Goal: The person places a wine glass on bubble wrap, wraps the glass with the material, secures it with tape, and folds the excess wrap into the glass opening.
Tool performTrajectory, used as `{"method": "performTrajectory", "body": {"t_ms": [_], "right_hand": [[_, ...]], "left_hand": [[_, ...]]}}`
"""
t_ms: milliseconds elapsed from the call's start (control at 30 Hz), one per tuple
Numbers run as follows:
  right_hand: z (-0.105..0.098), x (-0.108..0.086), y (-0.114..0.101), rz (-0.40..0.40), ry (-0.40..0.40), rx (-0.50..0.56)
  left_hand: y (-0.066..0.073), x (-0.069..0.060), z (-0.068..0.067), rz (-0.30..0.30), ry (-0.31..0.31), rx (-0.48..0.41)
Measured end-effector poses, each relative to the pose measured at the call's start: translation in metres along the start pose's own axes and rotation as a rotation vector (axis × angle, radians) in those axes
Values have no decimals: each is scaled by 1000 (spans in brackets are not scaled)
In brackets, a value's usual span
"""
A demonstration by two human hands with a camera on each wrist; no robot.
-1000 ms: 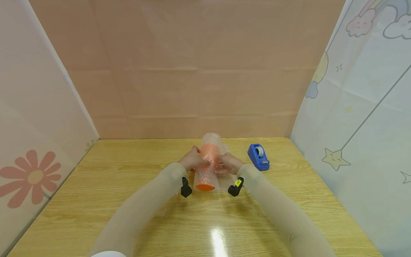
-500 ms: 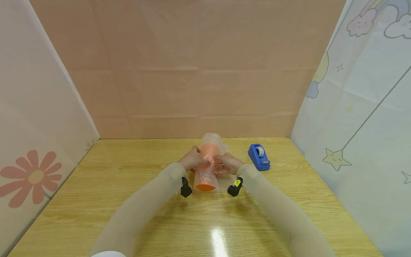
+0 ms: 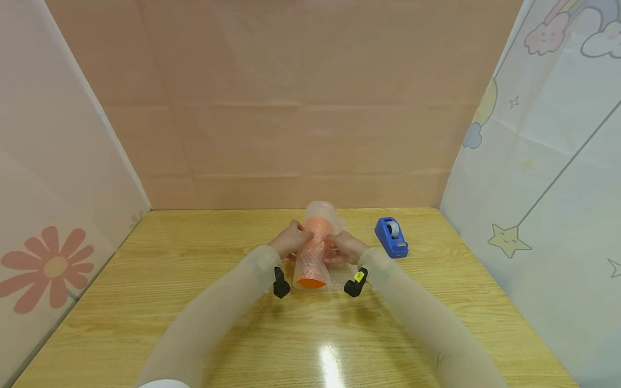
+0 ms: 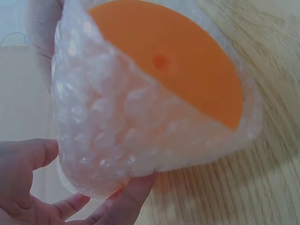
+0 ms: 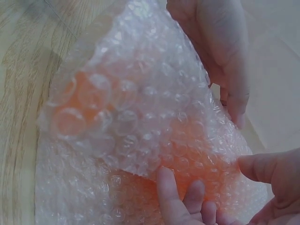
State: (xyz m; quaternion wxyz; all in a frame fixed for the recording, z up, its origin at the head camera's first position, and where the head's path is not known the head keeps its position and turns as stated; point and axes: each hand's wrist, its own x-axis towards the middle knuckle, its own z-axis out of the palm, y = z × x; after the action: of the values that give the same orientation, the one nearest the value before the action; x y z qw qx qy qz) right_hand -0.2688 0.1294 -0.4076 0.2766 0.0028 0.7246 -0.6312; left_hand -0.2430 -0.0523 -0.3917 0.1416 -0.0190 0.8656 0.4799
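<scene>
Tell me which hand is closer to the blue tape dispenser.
Right. The right hand is just left of the blue tape dispenser, apart from it; the left hand is farther off, across the bubble-wrapped orange object.

My left grip (image 3: 292, 241) has room leftward over the worktop (image 3: 174, 264); rightward, the tape dispenser (image 3: 391, 240) obstructs my right grip (image 3: 346, 247).

The bubble wrap (image 3: 320, 209) is clear, dotted with round bubbles, and the cylinder (image 4: 192, 63) inside it is plain orange. Right of the bubble wrap, the tape dispenser (image 3: 392, 246) is blue; beneath, the tabletop (image 3: 208, 234) shows streaky yellow-tan grain; behind, the backdrop (image 3: 291, 134) is peach-brown.
</scene>
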Motion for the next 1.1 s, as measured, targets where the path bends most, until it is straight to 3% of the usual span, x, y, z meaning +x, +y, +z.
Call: {"method": "performTrajectory", "body": {"t_ms": [733,1100], "right_hand": [[0,-1,2,-2,12,-25],[-1,0,4,0,-1,30]], "left_hand": [[-3,4,1,15,9,-18],[-2,8,2,2,13,-24]]}}
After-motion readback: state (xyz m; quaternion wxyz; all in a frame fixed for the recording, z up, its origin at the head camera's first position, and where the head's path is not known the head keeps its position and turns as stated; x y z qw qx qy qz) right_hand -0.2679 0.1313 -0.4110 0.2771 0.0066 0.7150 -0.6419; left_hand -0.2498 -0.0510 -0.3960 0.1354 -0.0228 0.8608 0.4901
